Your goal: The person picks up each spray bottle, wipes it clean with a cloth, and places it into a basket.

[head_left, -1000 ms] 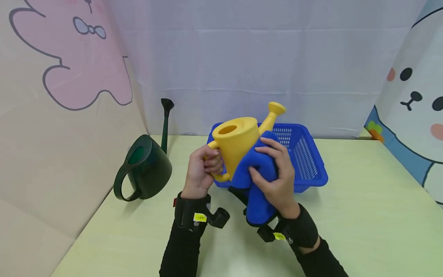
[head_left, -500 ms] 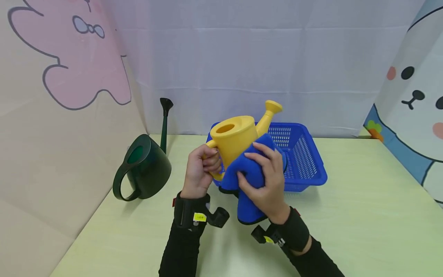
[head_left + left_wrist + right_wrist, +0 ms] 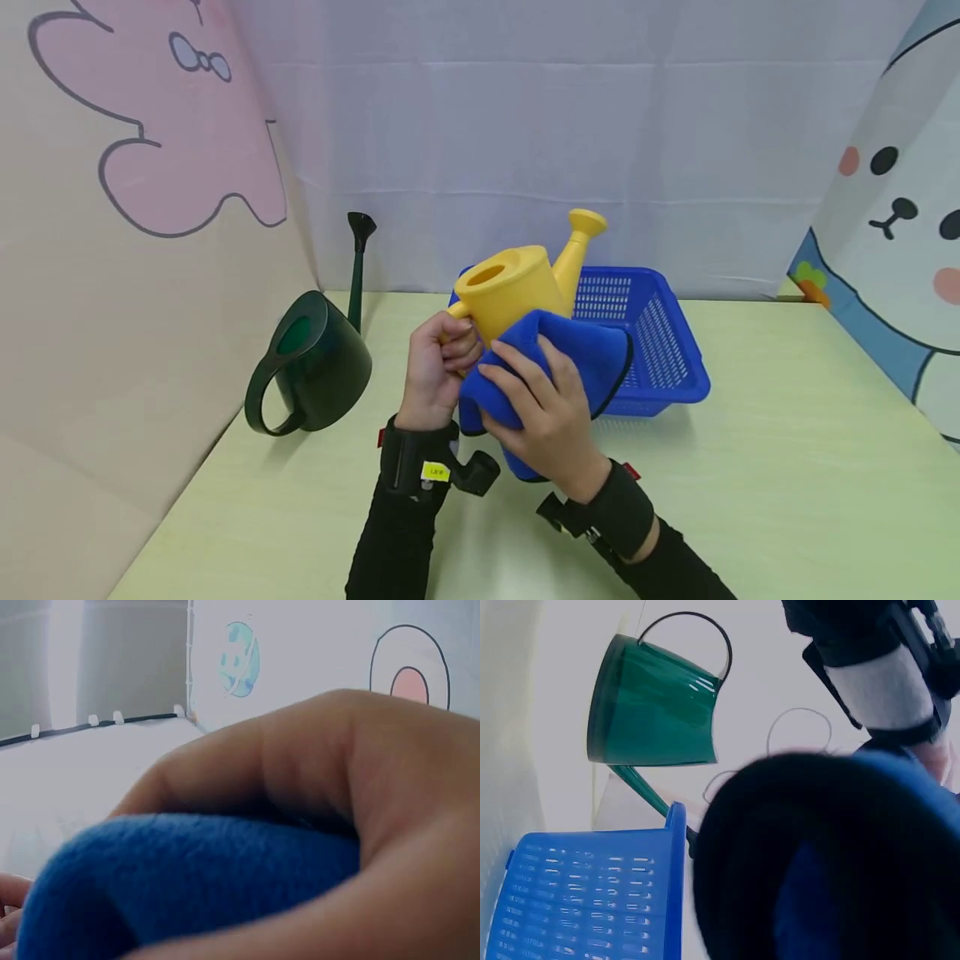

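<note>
In the head view my left hand (image 3: 438, 367) grips the handle of a yellow watering can (image 3: 517, 287), which is held up tilted in front of the basket, spout to the right. My right hand (image 3: 543, 412) holds a blue cloth (image 3: 592, 354) with dark edging against the can's lower body, hiding much of it. Seen from the left wrist, the cloth (image 3: 195, 877) fills the lower middle, with the right hand (image 3: 390, 787) curled over it. Left fingers (image 3: 9, 919) barely show at the left edge. From the right wrist, the cloth (image 3: 817, 915) looms close and dark.
A blue perforated basket (image 3: 678, 350) stands on the pale table (image 3: 795, 433) behind the hands. At left sits a dark green watering can (image 3: 330, 367), its long spout pointing up. A white cloth wall (image 3: 480, 133) closes the back, with printed walls on both sides.
My right hand has slid the cloth left and downward along the yellow can, and the cloth now spreads wider. The can has tilted and shifted slightly left; the left hand keeps its grip.
</note>
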Demonstrator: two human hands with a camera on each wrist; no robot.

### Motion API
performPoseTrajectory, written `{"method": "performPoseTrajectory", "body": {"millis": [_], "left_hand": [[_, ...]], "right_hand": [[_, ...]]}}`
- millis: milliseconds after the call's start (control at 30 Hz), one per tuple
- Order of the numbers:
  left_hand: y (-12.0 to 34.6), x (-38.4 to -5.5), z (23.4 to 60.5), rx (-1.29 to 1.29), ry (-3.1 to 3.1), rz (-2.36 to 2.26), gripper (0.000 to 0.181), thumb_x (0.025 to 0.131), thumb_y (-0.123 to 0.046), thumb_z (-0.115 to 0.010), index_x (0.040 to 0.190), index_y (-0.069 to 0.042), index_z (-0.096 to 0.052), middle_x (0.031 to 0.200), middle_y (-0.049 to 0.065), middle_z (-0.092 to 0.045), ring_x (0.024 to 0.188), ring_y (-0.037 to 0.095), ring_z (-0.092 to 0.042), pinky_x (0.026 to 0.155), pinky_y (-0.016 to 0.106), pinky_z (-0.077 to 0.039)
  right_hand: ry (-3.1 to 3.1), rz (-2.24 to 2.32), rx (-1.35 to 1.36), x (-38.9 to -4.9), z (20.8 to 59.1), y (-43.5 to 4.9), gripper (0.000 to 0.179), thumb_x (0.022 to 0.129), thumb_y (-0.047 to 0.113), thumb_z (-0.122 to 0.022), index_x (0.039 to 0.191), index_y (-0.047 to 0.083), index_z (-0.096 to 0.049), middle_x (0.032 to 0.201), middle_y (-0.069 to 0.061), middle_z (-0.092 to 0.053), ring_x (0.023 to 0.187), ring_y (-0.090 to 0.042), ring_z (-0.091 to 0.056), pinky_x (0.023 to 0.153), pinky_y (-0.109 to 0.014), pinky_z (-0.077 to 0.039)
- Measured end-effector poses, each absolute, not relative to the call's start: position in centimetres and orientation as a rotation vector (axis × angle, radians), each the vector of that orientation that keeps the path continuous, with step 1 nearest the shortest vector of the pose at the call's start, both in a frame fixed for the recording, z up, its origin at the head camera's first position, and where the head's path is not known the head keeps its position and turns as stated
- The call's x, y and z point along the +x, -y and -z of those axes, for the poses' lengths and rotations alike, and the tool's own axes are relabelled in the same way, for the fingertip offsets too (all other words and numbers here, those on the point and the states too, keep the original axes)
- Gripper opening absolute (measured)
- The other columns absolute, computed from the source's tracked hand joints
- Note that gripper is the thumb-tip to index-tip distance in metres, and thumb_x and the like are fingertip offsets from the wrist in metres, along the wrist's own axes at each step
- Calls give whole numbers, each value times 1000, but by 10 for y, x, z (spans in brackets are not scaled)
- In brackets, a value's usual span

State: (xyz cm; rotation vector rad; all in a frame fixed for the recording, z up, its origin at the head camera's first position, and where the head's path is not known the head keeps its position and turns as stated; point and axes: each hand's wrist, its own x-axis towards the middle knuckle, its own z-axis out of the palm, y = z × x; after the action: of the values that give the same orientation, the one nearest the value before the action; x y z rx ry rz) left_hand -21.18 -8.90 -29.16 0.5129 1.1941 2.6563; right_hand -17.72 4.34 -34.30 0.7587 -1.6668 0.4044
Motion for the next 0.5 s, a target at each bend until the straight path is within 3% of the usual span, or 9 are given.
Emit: {"method": "performPoseTrajectory", "body": {"millis": [300,433,500], "left_hand": [[92,-211,289,548,-1291,-2630,37,83,-3,-27,50,-18,-30,41,-9,-25,32,4,-24,42,22,-11],[95,-208,288,559,-1264,-2625,36,83,-3,-25,50,-17,-31,42,-9,-26,33,5,-25,42,20,-13],[97,-207,287,575,-1249,-2615,36,83,-4,-24,50,-17,-30,42,-9,-25,33,5,-25,43,22,-11]], "right_hand": [[1574,-946,777,-183,332,-62,38,81,33,-63,96,-2,-63,110,-19,-60,109,-31,-53,104,-42,-34],[1527,-1302,778,-183,328,-75,43,81,32,-63,99,-7,-59,117,-11,-59,113,-24,-52,100,-33,-39],[1502,-1463,765,-183,326,-81,37,80,25,-61,102,-4,-60,121,-6,-58,116,-22,-51,97,-29,-42]]}}
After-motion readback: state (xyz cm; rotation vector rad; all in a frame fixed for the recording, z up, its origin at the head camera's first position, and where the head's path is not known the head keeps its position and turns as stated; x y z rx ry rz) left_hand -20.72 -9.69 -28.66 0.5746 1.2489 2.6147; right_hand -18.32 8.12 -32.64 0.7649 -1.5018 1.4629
